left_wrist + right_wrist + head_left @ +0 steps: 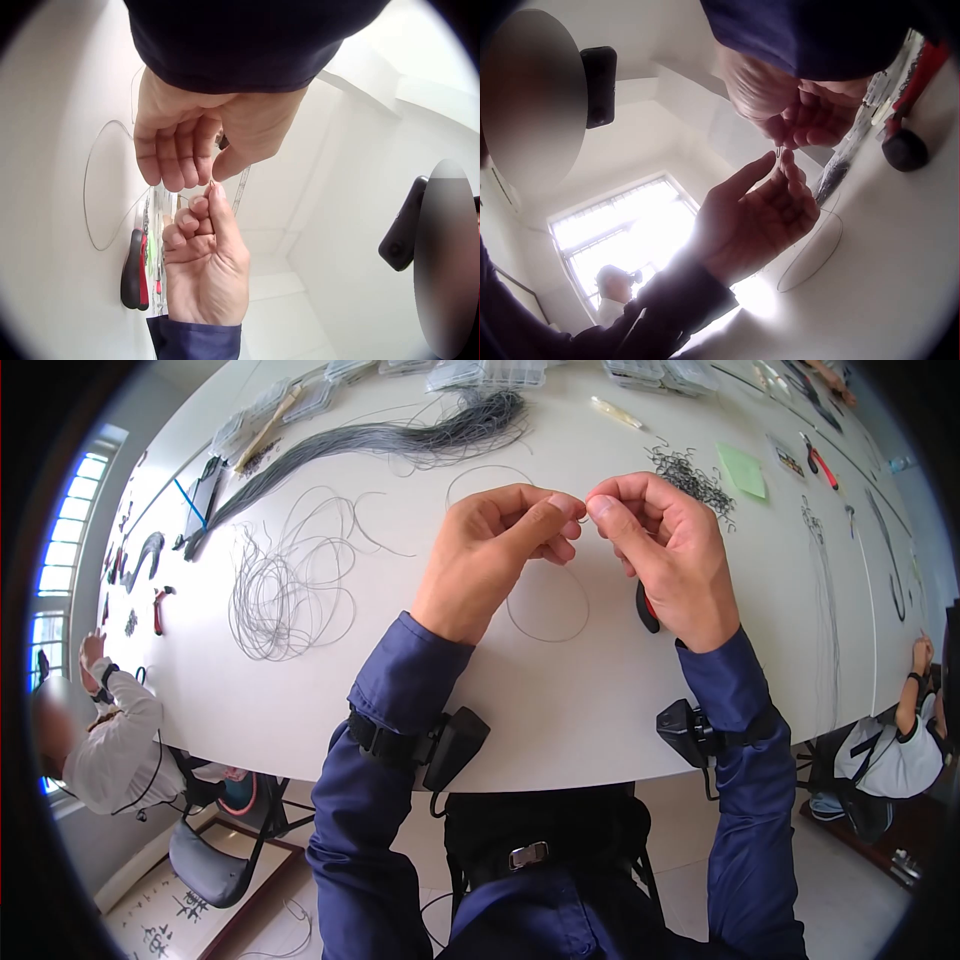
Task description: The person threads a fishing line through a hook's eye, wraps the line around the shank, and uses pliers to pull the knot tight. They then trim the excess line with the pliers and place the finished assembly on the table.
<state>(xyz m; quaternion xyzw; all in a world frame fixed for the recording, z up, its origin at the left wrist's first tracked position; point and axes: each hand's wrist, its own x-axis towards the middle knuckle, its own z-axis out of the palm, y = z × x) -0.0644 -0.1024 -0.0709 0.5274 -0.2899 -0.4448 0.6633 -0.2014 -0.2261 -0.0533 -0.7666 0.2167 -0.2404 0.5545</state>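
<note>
Both hands meet at the fingertips over the white table. My left hand (490,555) pinches a thin grey line (549,641) between thumb and forefinger; the line hangs in a loop below. The right hand (682,555) pinches a tiny piece, apparently a small hook, facing the left fingertips. In the right wrist view, a narrow bent metal piece (779,151) shows between the fingertips of both hands; its far end is hidden. The loop (85,187) also appears beside the hands in the left wrist view. Red-and-black pliers (648,608) lie partly under the right hand.
A tangled coil of line (285,605) lies at the left, below a long grey bundle (360,445). Behind the right hand are a pile of small dark hooks (692,482) and a green note (741,470). Clear boxes (485,374) stand at the back. People sit at both sides.
</note>
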